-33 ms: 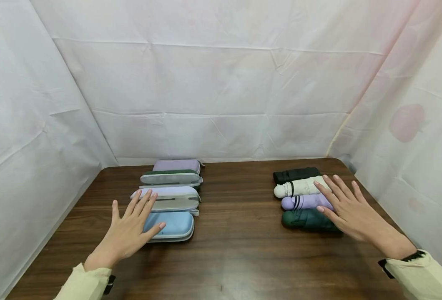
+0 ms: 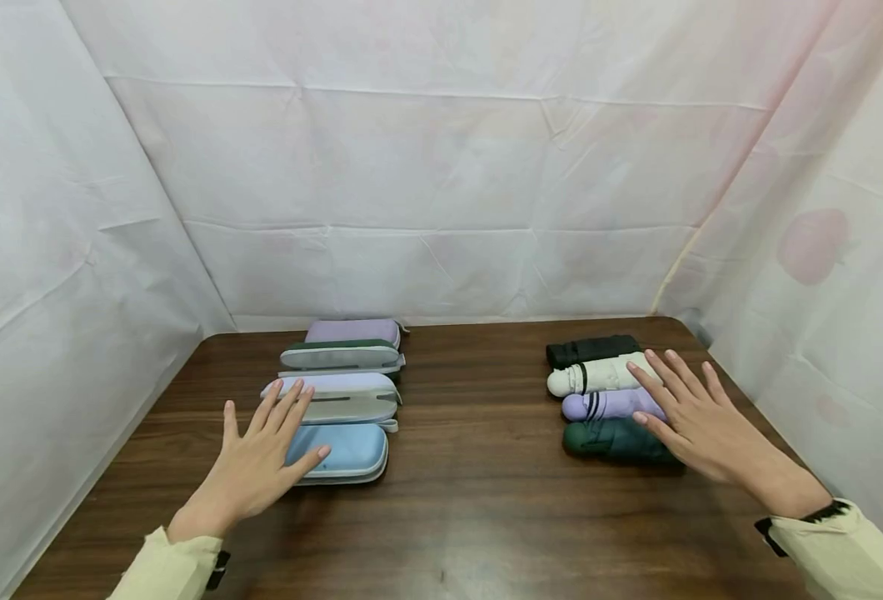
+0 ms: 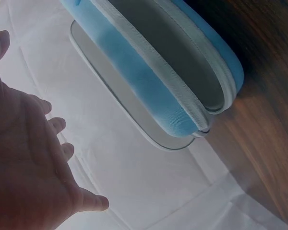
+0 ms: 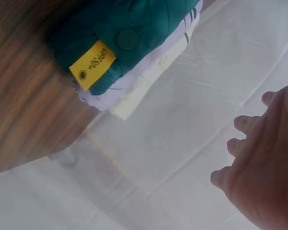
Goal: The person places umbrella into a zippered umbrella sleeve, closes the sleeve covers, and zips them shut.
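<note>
My left hand (image 2: 256, 467), fingers spread, is held over the near end of a row of zippered cases and holds nothing. Nearest to it is a blue zippered case (image 2: 346, 450), its zipped edge parted in the left wrist view. Behind that come a lavender case (image 2: 355, 383) with a grey inside, a green-and-grey case (image 2: 340, 357) and a purple case (image 2: 351, 332). On the other side my right hand (image 2: 707, 429), also spread and holding nothing, overlaps folded umbrellas: dark green (image 2: 614, 440), lilac (image 2: 621, 404) and white (image 2: 606, 375). A black umbrella (image 2: 591, 350) lies farthest back.
Everything lies on a dark wooden table (image 2: 471, 500), with a wide gap between the two rows. White cloth (image 2: 426, 167) hangs behind the table and along both sides. A yellow tag (image 4: 92, 64) marked UPF50+ is on the green umbrella.
</note>
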`<state>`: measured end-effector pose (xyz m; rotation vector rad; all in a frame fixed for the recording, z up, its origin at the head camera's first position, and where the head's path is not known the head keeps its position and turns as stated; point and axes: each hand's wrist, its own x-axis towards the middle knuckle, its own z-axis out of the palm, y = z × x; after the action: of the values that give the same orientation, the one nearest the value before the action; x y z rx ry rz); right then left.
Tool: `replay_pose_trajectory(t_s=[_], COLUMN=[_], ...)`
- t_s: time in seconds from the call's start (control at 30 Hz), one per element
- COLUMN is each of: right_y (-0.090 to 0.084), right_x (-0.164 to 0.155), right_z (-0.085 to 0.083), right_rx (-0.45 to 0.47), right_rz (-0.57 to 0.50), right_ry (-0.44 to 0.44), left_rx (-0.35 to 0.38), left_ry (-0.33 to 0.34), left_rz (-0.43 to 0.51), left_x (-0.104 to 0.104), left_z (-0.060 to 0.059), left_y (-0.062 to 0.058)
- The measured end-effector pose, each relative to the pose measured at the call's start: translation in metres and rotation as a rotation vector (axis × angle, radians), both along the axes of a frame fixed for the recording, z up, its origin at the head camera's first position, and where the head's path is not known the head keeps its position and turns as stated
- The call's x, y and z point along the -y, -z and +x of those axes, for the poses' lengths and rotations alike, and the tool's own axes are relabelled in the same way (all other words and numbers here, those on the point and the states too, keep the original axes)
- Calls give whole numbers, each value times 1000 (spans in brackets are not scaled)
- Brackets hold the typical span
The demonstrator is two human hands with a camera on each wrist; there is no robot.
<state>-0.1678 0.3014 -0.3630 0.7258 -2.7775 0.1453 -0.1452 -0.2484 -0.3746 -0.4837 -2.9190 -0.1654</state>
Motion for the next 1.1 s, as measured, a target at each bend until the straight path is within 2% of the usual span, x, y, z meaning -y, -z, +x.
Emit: replay_pose_trajectory(t_s=[0.33,0.57,0.7,0.87,1.1], right_y=[-1,-2,1,8,28], right_x=[2,5,6,4,-2], right_z=[-5,-8,-9,-8,-7], right_rx=[19,126,160,177,71], right_rz=[4,8,20,8,19], right_ry=[-2,17,26,9,-77], left_rx=[4,29,58,88,133], left_ry=[9,12,31,60,62], left_rz=[-12,-3,37,83,104], left_x=[0,2,5,10,15], left_z=[-4,-5,-4,-7,-3], left_y=[-2,2,9,25,43])
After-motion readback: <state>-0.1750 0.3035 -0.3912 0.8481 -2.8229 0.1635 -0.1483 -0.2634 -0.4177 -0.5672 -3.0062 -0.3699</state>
